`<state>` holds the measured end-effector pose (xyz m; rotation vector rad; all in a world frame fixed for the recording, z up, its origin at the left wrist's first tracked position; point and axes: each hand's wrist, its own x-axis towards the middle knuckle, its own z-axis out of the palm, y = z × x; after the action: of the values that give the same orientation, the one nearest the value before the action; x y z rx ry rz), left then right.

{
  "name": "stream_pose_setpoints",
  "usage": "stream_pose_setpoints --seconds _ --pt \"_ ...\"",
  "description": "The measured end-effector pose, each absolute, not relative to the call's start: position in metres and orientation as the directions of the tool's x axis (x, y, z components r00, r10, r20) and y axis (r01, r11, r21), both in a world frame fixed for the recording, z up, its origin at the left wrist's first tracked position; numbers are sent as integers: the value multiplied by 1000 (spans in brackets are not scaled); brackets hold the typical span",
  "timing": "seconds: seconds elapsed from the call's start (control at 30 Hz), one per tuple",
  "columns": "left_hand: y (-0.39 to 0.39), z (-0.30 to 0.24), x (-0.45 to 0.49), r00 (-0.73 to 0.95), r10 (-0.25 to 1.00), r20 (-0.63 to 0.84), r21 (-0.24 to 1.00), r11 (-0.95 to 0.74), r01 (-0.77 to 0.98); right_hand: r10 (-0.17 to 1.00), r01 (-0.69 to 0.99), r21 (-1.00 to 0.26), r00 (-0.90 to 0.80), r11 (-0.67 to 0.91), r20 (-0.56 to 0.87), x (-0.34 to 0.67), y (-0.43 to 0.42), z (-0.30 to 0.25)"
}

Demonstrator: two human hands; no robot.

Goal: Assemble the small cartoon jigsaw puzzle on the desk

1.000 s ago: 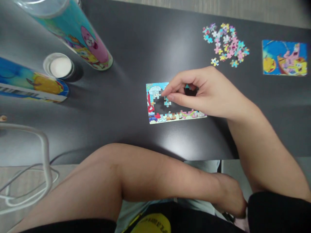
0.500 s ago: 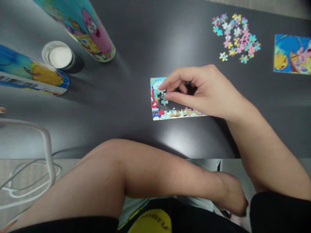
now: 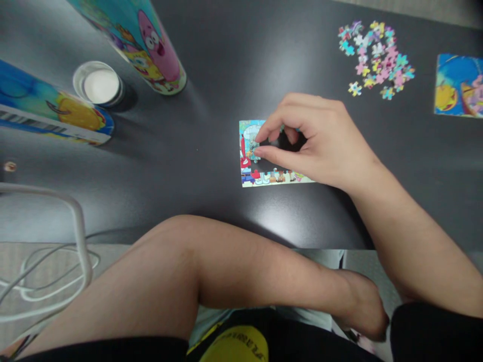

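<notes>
A partly assembled jigsaw puzzle (image 3: 245,179) lies on the dark table, its border joined and a dark gap inside. At its left side, my right hand (image 3: 317,136) pinches a small pale-blue puzzle piece (image 3: 254,155) between thumb and forefinger. That piece lies against the left border pieces; the fingertips hide part of it. My right hand also covers the puzzle's right part. Below the table edge, my left forearm crosses my body, and my left hand (image 3: 364,304) hangs at the lower right with its fingers out of sight.
Loose puzzle pieces (image 3: 390,63) lie heaped at the upper right, beside a picture card (image 3: 458,85). Two cartoon-printed tubes, one upright-looking tube (image 3: 160,50) and another tube (image 3: 56,103), stand left around a metal lid or cup (image 3: 100,85). A white cable (image 3: 77,216) loops at lower left.
The pinched piece has shifted slightly left and now sits closer against the border pieces, where a dark gap showed before. The whole view has slid a little. My left hand stays put.
</notes>
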<state>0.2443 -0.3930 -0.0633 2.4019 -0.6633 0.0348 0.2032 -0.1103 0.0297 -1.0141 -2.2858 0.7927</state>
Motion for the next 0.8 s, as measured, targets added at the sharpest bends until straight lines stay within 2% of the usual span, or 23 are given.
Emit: stream_pose_setpoints --seconds 0.07,0.17,0.27,0.43,0.57,0.67,0.8 --pt "-393 -63 244 872 -454 183 573 -671 -470 752 477 -638 -606 605 260 204 -111 28" --pt "-393 -65 243 877 -442 189 573 -676 -464 756 534 -596 -623 599 202 204 -112 29" --pt "-395 -67 243 880 -436 187 576 -677 -458 770 576 -611 -631 543 89 204 -113 35" --pt "-399 -68 246 885 -422 197 588 -672 -451 786 554 -648 -607 523 116 202 -112 42" --pt "-400 -73 245 889 -407 211 584 -677 -449 771 558 -662 -635 501 49 201 -112 43" --pt "-401 -77 243 891 -401 212 576 -685 -446 791 537 -665 -597 519 135 205 -110 43" --pt "-402 -81 237 888 -408 212 540 -708 -454 851 528 -673 -402 518 339 223 -98 42"
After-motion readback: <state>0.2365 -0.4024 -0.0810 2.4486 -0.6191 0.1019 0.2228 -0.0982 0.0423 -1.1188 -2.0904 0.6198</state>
